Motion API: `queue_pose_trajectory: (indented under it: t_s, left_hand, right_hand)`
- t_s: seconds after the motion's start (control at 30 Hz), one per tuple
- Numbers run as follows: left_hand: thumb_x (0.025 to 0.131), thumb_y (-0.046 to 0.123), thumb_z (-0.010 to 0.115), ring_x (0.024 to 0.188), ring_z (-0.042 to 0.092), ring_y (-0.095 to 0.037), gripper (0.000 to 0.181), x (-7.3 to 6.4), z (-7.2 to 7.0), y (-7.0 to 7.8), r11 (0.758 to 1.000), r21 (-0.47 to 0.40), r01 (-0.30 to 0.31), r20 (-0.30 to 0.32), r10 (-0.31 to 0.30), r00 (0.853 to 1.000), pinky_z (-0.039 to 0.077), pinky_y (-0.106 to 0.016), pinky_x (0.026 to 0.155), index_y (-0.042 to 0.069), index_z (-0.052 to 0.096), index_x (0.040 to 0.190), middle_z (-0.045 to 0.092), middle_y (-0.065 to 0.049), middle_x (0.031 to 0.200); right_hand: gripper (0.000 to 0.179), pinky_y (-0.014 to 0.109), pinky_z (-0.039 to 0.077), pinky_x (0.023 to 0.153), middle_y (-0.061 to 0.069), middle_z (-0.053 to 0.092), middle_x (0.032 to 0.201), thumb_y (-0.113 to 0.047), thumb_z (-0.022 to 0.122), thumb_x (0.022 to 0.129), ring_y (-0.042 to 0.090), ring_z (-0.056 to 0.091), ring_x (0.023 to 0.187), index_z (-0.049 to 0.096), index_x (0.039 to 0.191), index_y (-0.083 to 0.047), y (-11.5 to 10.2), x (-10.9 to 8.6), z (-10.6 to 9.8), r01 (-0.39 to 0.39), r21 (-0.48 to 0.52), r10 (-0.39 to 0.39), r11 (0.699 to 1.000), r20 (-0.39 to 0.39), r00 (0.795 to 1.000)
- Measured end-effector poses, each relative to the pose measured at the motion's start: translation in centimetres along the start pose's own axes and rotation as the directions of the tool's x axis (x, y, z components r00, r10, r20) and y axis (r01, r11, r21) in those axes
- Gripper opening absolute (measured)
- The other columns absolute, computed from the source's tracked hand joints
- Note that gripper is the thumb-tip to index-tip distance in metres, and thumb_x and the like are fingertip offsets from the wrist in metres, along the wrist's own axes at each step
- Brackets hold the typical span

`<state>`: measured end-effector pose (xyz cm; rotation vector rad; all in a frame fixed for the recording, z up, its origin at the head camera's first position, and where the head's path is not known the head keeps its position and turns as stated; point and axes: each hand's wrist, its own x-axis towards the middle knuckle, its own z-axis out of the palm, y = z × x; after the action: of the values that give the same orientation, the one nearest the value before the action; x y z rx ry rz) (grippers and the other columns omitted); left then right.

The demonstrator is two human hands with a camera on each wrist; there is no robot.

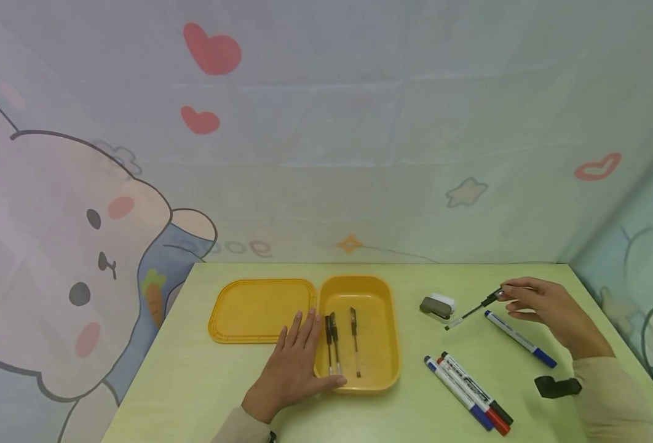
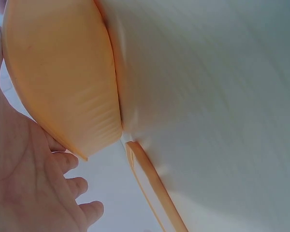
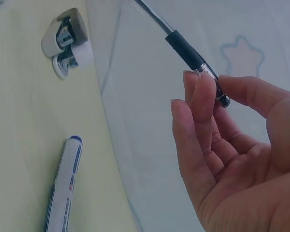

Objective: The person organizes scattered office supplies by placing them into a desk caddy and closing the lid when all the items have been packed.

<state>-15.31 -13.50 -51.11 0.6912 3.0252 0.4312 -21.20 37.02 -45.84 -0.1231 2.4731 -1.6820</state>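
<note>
My right hand (image 1: 550, 314) pinches a clear pen with a black grip and cap (image 1: 473, 311) between thumb and fingertips. The pen is held near its capped end, slanting down to the left in the head view. The right wrist view shows its black section (image 3: 182, 48) just beyond the fingertips. On the left, my other hand (image 1: 290, 372) rests at the side of a yellow box (image 1: 396, 351), fingers extended along the left rim and thumb at the near corner. Inside the box lie three similar pens (image 1: 355, 338).
A yellow lid (image 1: 260, 311) lies flat left of the box. To the right are a blue-capped marker (image 1: 517, 335) and a group of blue, red and black markers (image 1: 470, 391). Small grey and white rounded items (image 1: 437, 306) sit behind them. A patterned cloth (image 1: 360, 154) hangs behind the table.
</note>
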Motion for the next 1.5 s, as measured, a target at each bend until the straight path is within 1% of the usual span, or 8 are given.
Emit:
queue_pose_trajectory:
  t_s: [0.23, 0.43, 0.6, 0.7, 1.0, 1.23, 1.4, 1.5]
  left_hand:
    - [0.085, 0.084, 0.049, 0.157, 0.003, -0.035, 0.117, 0.1, 0.1, 0.0, 1.000, 0.013, -0.001, 0.009, 0.001, 1.000, 0.015, -0.061, 0.122, 0.011, 0.001, 0.164, 0.003, -0.010, 0.172]
    - [0.086, 0.080, 0.053, 0.157, 0.000, -0.034, 0.117, 0.1, 0.1, -0.1, 1.000, 0.000, -0.002, 0.011, 0.002, 1.000, 0.015, -0.062, 0.122, 0.011, 0.001, 0.165, 0.003, -0.011, 0.172]
    - [0.086, 0.080, 0.054, 0.157, -0.001, -0.033, 0.117, 0.1, 0.1, -0.1, 1.000, -0.007, -0.003, 0.014, 0.003, 1.000, 0.014, -0.063, 0.122, 0.011, 0.000, 0.164, 0.002, -0.011, 0.172]
    - [0.086, 0.081, 0.052, 0.157, -0.001, -0.033, 0.117, 0.0, 0.1, -0.1, 1.000, -0.006, -0.002, 0.014, 0.002, 1.000, 0.014, -0.062, 0.122, 0.012, 0.001, 0.164, 0.003, -0.011, 0.172]
    - [0.086, 0.078, 0.056, 0.157, -0.002, -0.032, 0.116, 0.0, 0.2, -0.3, 1.000, -0.006, -0.001, 0.003, 0.001, 1.000, 0.013, -0.062, 0.122, 0.013, -0.001, 0.164, 0.002, -0.009, 0.172]
    - [0.086, 0.078, 0.056, 0.157, -0.001, -0.033, 0.117, -0.1, 0.2, -0.2, 1.000, -0.005, 0.000, 0.001, 0.000, 1.000, 0.014, -0.063, 0.122, 0.013, -0.001, 0.164, 0.003, -0.010, 0.172]
    - [0.086, 0.079, 0.054, 0.157, -0.001, -0.032, 0.116, -0.1, 0.1, -0.2, 1.000, -0.003, 0.001, 0.002, -0.001, 1.000, 0.013, -0.062, 0.122, 0.014, -0.001, 0.164, 0.003, -0.009, 0.172]
    - [0.086, 0.080, 0.053, 0.157, -0.002, -0.032, 0.116, -0.1, 0.1, -0.2, 1.000, 0.003, -0.001, 0.001, 0.001, 1.000, 0.013, -0.062, 0.122, 0.014, -0.002, 0.164, 0.002, -0.009, 0.172]
  right_hand:
    - [0.056, 0.031, 0.060, 0.085, -0.004, 0.072, 0.111, -0.039, 0.057, 0.105, 0.016, 0.070, 0.096, 0.052, 0.138, 0.006, -1.0, 0.9, 1.2, -0.008, -0.006, 0.008, 1.000, 0.029, 1.000]
    - [0.058, 0.035, 0.060, 0.087, 0.006, 0.071, 0.114, -0.040, 0.057, 0.105, 0.018, 0.070, 0.096, 0.052, 0.138, 0.008, -2.2, 1.7, 2.6, -0.003, 0.003, 0.003, 1.000, 0.063, 0.998]
    - [0.057, 0.032, 0.059, 0.085, 0.013, 0.070, 0.116, -0.040, 0.057, 0.104, 0.020, 0.071, 0.094, 0.054, 0.137, 0.006, -3.1, 2.4, 4.0, -0.005, 0.002, 0.005, 1.000, 0.092, 0.996]
    - [0.054, 0.030, 0.059, 0.086, 0.013, 0.070, 0.115, -0.040, 0.060, 0.103, 0.020, 0.071, 0.092, 0.056, 0.135, 0.004, -3.9, 2.8, 5.0, -0.008, 0.017, 0.007, 1.000, 0.106, 0.994]
    - [0.046, 0.035, 0.060, 0.085, 0.013, 0.073, 0.110, -0.035, 0.064, 0.101, 0.025, 0.071, 0.089, 0.060, 0.130, 0.001, -5.9, 4.1, 8.0, 0.015, 0.041, -0.022, 0.999, 0.163, 0.986]
    - [0.042, 0.043, 0.060, 0.086, 0.019, 0.072, 0.109, -0.030, 0.065, 0.101, 0.032, 0.070, 0.088, 0.060, 0.128, 0.001, -6.5, 4.7, 10.0, 0.041, 0.072, -0.056, 0.997, 0.225, 0.973]
    - [0.042, 0.043, 0.060, 0.085, 0.017, 0.073, 0.107, -0.029, 0.067, 0.100, 0.030, 0.071, 0.086, 0.062, 0.128, 0.002, -6.6, 5.2, 11.3, 0.040, 0.095, -0.064, 0.995, 0.263, 0.963]
    - [0.041, 0.040, 0.060, 0.085, 0.016, 0.073, 0.107, -0.028, 0.068, 0.099, 0.029, 0.071, 0.086, 0.063, 0.127, 0.001, -6.6, 5.3, 11.9, 0.047, 0.093, -0.071, 0.995, 0.277, 0.958]
